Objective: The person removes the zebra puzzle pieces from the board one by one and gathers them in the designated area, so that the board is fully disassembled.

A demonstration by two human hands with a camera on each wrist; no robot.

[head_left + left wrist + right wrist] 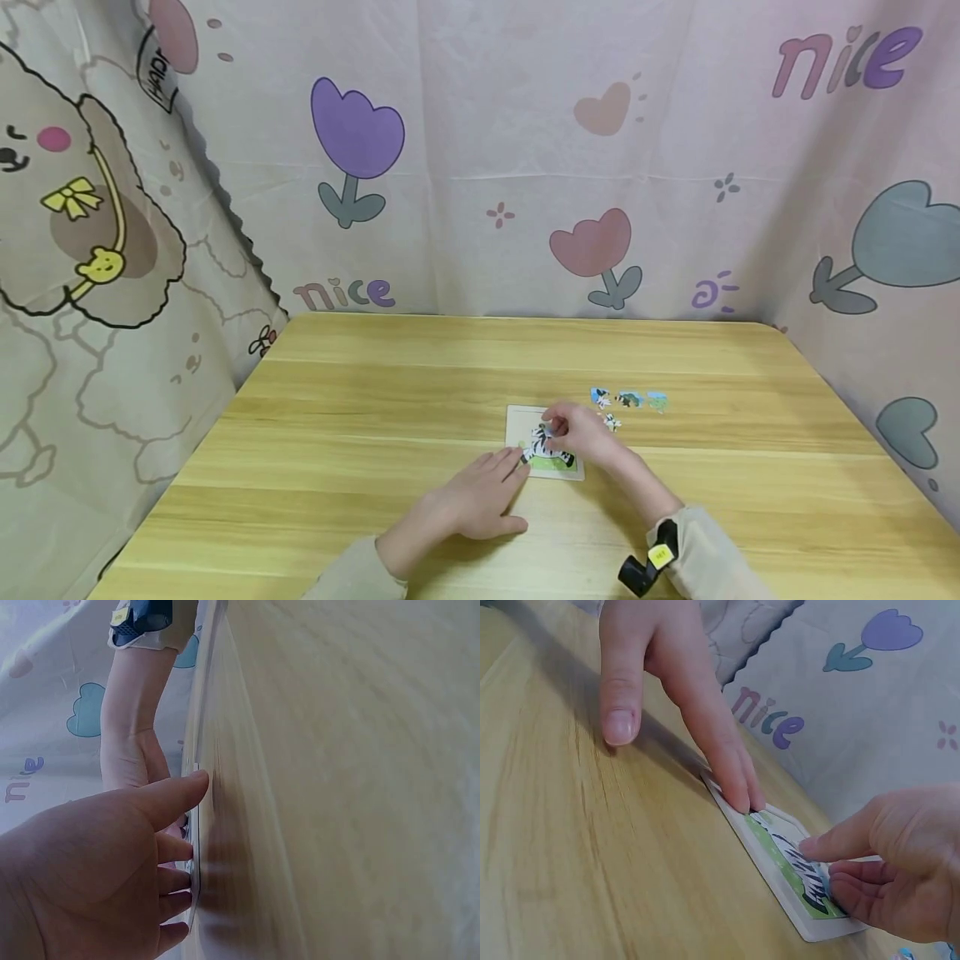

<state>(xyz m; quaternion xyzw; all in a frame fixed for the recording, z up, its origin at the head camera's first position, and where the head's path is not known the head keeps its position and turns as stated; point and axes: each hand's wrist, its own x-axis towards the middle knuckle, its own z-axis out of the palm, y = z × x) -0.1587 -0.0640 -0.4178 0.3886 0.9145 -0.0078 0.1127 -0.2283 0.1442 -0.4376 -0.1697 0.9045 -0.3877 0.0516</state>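
We list: one pale board (517, 425), lower centre of frame, bearing a black-and-white zebra picture (538, 452) on green; left hand (486, 497), fingers extended onto its lower-left corner; right hand (581, 429) curled above, grasp indeterminable; worktop (337, 400) stretching wide leftward.

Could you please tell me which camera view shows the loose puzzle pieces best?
The head view: it shows the loose puzzle pieces in plain sight beside the right hand. The right wrist view catches only coloured bits at its bottom edge; the left wrist view shows none.
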